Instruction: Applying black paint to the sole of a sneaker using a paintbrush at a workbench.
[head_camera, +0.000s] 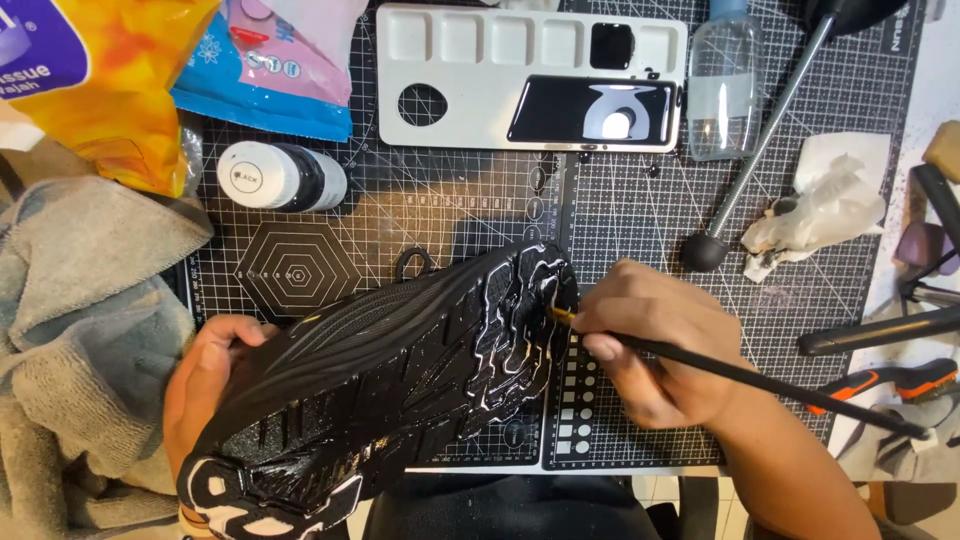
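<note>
shoe (400, 370) lies sole-up across the lower middle of the frame, on a dark gridded cutting mat (640, 220) that covers the bench. the left hand (205, 375) cups the heel end from underneath at the lower left, fingers curled round the shoe's side so that only the palm and thumb show. the right hand (650, 350) is closed in a pinch on a thin black paintbrush (760, 382), its handle running off toward the lower right and its tip touching the toe end of the sole.

as a judgement, the blacking of the sole looks well advanced: the toe and forefoot shine wet and black with pale glints, and the midfoot tread is black too. the heel, at the lower left edge, still shows white patches between the black, so that part seems left to do.

above the shoe, at the top centre, sits a white palette (530, 75) with black paint in one small well and in the long well. a paint bottle (282, 176) with a white cap lies on its side at the upper left, near a grey towel (90, 330). a clear bottle (725, 85) stands at the upper right, and a crumpled tissue (820, 205) lies right of centre.
</note>
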